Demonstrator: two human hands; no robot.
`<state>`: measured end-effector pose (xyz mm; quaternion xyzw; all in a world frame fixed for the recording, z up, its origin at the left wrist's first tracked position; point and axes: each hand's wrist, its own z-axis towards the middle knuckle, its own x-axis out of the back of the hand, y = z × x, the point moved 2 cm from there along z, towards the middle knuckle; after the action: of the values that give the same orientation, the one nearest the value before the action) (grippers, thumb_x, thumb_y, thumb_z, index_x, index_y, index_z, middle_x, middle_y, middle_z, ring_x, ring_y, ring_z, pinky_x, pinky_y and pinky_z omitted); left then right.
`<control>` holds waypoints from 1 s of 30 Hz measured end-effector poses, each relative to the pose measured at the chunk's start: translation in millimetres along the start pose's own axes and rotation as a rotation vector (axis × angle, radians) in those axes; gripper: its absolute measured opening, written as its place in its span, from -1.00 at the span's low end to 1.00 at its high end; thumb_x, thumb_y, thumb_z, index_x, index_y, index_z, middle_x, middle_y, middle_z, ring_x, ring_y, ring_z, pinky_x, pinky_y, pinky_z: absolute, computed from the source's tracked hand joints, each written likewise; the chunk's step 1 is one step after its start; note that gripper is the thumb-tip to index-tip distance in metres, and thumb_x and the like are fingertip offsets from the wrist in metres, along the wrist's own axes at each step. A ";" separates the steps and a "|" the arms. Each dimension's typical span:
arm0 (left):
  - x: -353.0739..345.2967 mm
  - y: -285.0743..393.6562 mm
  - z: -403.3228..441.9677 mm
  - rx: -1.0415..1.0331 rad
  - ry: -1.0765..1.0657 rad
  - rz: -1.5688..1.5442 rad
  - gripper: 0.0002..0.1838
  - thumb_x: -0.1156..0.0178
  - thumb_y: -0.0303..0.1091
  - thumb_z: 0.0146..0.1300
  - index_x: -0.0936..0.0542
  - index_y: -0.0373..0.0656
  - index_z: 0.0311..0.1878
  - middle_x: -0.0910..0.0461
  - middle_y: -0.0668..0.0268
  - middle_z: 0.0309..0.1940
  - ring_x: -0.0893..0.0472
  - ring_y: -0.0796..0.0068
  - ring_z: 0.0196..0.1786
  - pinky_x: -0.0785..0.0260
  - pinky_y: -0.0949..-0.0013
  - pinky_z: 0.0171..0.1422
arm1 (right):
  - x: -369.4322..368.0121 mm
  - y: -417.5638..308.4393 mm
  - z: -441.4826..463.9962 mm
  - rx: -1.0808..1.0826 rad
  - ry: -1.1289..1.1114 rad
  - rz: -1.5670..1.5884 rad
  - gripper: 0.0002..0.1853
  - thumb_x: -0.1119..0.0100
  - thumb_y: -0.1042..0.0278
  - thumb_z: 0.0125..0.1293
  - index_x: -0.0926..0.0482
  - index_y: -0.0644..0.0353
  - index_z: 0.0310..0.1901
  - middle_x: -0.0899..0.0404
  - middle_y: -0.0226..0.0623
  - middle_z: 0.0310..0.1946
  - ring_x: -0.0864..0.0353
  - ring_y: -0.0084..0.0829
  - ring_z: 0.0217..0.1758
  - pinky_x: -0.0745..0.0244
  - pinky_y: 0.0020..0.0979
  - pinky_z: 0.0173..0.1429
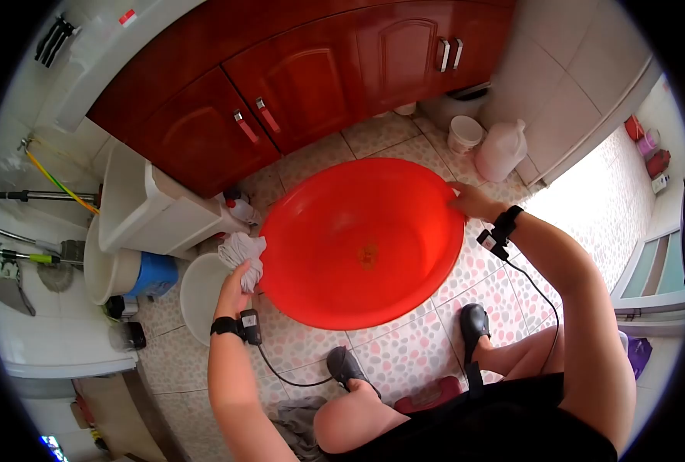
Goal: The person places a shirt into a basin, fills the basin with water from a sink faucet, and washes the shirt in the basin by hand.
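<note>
A large red basin [327,262] lies in front of me above the tiled floor, with a small brown patch at its bottom. At its left rim my left hand [236,286] is closed on a crumpled light grey cloth [242,252], which touches the rim. My right hand [475,202] grips the right rim of the basin, its fingers partly over the edge. Both wrists wear black bands with small cabled devices.
Red cabinets [312,85] stand behind the basin. A white bucket [198,296] and a white bin [146,204] are at the left. A small white tub [465,135] and a plastic jug [502,151] stand at the back right. Dark cloth [300,423] lies near my leg.
</note>
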<state>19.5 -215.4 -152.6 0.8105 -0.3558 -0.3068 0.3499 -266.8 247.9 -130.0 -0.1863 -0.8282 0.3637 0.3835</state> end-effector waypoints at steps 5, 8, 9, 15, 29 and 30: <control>8.2 -4.0 -33.9 0.065 -0.011 0.069 -0.53 -0.14 -0.16 0.18 -0.36 -0.12 0.12 -0.50 0.30 -0.07 -0.49 0.38 -0.04 -0.34 0.21 0.09 | 0.8 -7.7 -54.2 -0.080 -0.168 0.107 -0.43 -0.07 0.38 0.14 -0.24 0.21 0.22 -0.58 -0.12 -0.46 -0.56 -0.41 -0.64 -0.50 -0.46 -0.59; -1.6 -3.0 -51.7 0.083 -0.037 0.110 -0.50 -0.15 -0.15 0.17 -0.35 -0.15 0.14 -0.49 0.29 -0.07 -0.49 0.39 -0.04 -0.35 0.21 0.08 | 5.7 -7.6 -73.7 -0.131 -0.193 0.119 -0.41 -0.08 0.38 0.14 -0.20 0.24 0.24 -0.57 -0.09 -0.41 -0.57 -0.38 -0.63 -0.54 -0.44 -0.57; -5.4 -3.7 -54.6 0.085 -0.042 0.116 -0.50 -0.15 -0.15 0.17 -0.35 -0.15 0.14 -0.49 0.29 -0.07 -0.49 0.39 -0.04 -0.35 0.21 0.08 | 11.3 -5.7 -77.9 -0.143 -0.174 0.076 -0.41 -0.08 0.38 0.14 -0.20 0.24 0.24 -0.57 -0.08 -0.38 -0.57 -0.38 -0.62 -0.54 -0.44 -0.57; -58.0 2.0 -76.1 0.103 -0.144 0.172 -0.51 -0.16 -0.23 0.17 -0.35 -0.22 0.13 -0.50 0.25 -0.05 -0.50 0.37 -0.03 -0.38 0.27 0.05 | 59.1 -2.6 -102.3 -0.122 -0.095 -0.019 -0.39 -0.10 0.38 0.11 -0.21 0.23 0.24 -0.56 -0.10 -0.41 -0.57 -0.35 -0.62 -0.53 -0.43 -0.57; -142.4 -21.2 -24.7 0.442 -0.354 0.150 -0.51 -0.14 -0.10 0.18 -0.39 -0.13 0.12 -0.52 0.27 -0.04 -0.51 0.38 0.00 -0.37 0.17 0.10 | 121.1 75.0 -124.5 -0.408 -0.201 -0.277 -0.82 -0.05 0.34 0.08 -0.58 0.17 -0.31 -0.48 -0.36 -0.64 -0.43 -0.52 -0.69 -0.28 -0.49 -0.63; -152.8 -21.9 -6.1 0.445 -0.331 0.173 -0.54 -0.14 -0.09 0.18 -0.43 -0.13 0.08 -0.53 0.29 -0.07 -0.51 0.41 -0.03 -0.39 0.22 0.06 | 122.6 78.4 -107.2 -0.380 -0.306 -0.620 -0.85 -0.04 0.32 0.05 -0.59 0.15 -0.50 -0.51 -0.34 -0.65 -0.48 -0.50 -0.64 -0.30 -0.47 -0.59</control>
<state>-53.4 -81.4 -128.3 0.7729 -0.5343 -0.3183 0.1255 -259.9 421.3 -79.9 0.0615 -0.9454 0.0945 0.3058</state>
